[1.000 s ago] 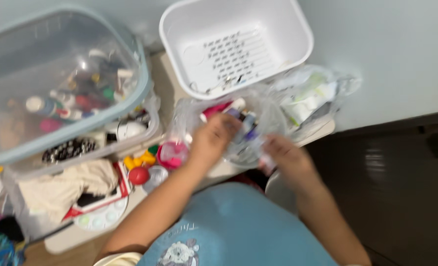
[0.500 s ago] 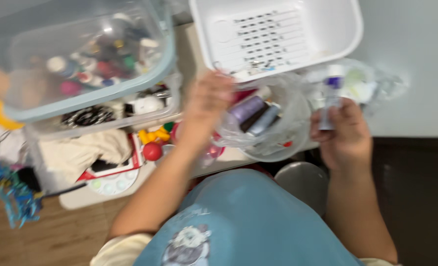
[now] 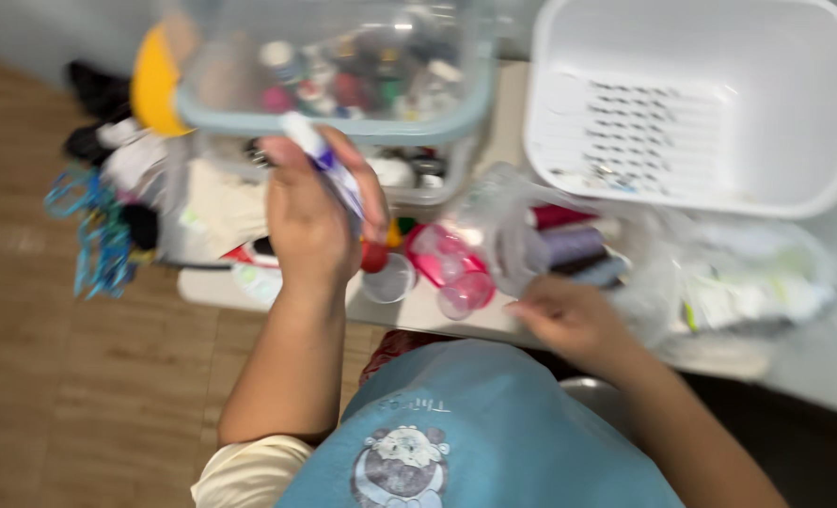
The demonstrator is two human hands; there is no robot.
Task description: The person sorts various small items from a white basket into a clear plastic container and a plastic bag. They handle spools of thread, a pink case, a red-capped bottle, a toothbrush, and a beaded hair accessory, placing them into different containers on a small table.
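Observation:
My left hand is raised in front of the clear bin and grips a white tube with a purple band, tilted up to the left. My right hand lies at the table's near edge, against the lower edge of a clear plastic bag. The bag holds several tubes, purple, pink and grey. Motion blur hides whether the right fingers pinch the bag.
A white perforated basket stands at the back right. The clear blue-rimmed bin holds small paint bottles and sits on a second clear bin. Pink cups, a red ball, a paint palette, cloth and blue string lie to the left.
The view has swung left. The white and purple tube was in my right hand beside the bag; it is now in my left hand. My right hand has dropped to the bag's lower edge.

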